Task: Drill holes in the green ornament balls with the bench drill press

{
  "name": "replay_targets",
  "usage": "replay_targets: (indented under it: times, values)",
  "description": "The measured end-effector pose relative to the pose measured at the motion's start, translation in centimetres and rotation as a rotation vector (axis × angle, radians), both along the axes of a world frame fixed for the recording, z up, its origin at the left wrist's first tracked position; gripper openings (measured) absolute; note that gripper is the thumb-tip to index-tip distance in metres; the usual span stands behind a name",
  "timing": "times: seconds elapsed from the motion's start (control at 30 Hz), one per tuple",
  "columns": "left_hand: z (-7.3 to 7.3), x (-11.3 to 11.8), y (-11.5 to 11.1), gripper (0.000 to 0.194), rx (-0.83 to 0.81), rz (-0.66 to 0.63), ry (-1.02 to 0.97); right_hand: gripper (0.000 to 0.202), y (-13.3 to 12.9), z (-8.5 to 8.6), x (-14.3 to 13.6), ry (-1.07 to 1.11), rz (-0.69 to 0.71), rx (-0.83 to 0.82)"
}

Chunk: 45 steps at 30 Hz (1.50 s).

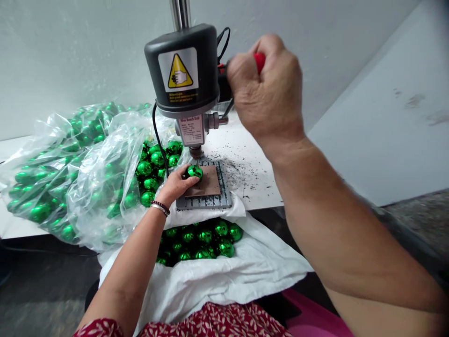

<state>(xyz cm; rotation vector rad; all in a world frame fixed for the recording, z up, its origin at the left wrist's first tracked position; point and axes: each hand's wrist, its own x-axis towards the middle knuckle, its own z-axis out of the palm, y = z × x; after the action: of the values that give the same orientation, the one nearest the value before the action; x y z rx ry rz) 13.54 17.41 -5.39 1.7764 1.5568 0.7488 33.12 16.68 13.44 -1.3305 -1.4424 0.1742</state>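
Observation:
My left hand (178, 183) grips a shiny green ball (194, 172) between thumb and fingers, on a brown board (210, 181) that lies on the slotted metal base (205, 202) of a bench drill (182, 75). Just above the ball is the drill's chuck (196, 152); whether the bit touches the ball I cannot tell. Raised at the drill's right side, my right hand (268, 86) is closed round a lever handle with a red end (259, 62). Most of that handle is hidden by the fingers.
Clear plastic bags (105, 182) of green balls fill the table's left side. Loose green balls (150, 168) lie beside the drill. More balls (205, 238) rest in a white cloth (224, 276) at my lap. Dark shavings (249, 173) litter the white table (261, 189). A black cable (156, 131) hangs left of the drill.

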Motion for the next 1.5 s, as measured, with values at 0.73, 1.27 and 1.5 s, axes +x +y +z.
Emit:
replay_targets:
  times: [0.73, 1.27, 1.5]
  values:
    - [0.2, 1.5, -0.7, 0.067, 0.006, -0.041, 0.045, 0.035, -0.2, -0.7, 0.0, 0.053, 0.015, 0.076]
    - [0.2, 1.4, -0.7, 0.066, -0.011, -0.042, 0.023, 0.016, -1.8, -6.7, 0.5, 0.012, 0.002, 0.317]
    - [-0.4, 1.1, -0.5, 0.061, 0.035, -0.077, 0.011, 0.012, -2.1, -8.3, 0.0, 0.001, -0.058, 0.452]
